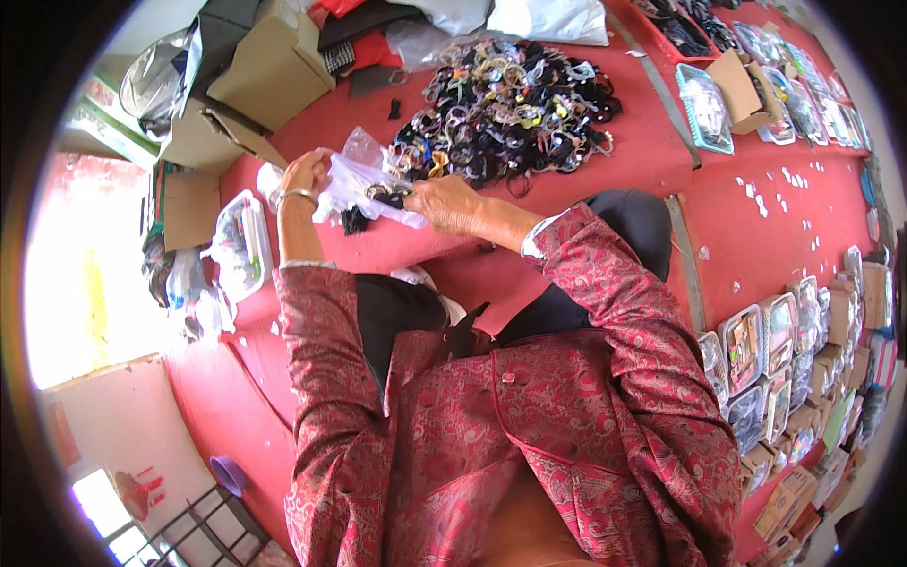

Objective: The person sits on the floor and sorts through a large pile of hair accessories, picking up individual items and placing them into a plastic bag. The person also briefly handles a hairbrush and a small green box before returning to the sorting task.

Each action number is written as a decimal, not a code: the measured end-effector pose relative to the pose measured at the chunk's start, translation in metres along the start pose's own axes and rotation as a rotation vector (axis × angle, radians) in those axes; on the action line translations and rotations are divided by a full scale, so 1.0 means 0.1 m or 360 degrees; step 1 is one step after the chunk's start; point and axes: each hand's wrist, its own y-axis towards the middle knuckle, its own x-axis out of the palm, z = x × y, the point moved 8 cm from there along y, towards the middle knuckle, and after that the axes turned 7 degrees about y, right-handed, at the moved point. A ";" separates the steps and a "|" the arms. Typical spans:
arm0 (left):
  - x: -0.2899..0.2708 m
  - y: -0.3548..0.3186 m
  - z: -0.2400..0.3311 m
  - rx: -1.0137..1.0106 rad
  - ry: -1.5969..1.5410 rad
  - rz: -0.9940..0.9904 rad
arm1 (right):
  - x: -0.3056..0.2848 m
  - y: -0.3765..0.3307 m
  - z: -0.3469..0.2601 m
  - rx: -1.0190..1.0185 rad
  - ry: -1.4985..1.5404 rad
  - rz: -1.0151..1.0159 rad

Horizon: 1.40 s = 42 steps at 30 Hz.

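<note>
Red cloth covers the worktable (756,217), where a heap of black and coloured hair ties (515,104) lies just beyond both hands. Between the hands sits a crumpled clear plastic bag (364,184): the left hand (304,175) is curled closed on its edge, and the right hand (444,203) pinches dark hair ties (387,192) at its mouth.

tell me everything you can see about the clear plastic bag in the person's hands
The clear plastic bag is thin, crinkled and see-through with a whitish sheen, and looks soft and crumpled. It is held over the red table, just in front of the heap of hair ties. The left hand grips its left end; the right hand holds its right side along with some dark bands. What is inside is too small to tell.
</note>
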 end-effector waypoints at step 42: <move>-0.08 0.28 0.15 0.0815 0.2123 0.0507 | 0.24 0.24 0.45 0.0297 0.0759 -0.0007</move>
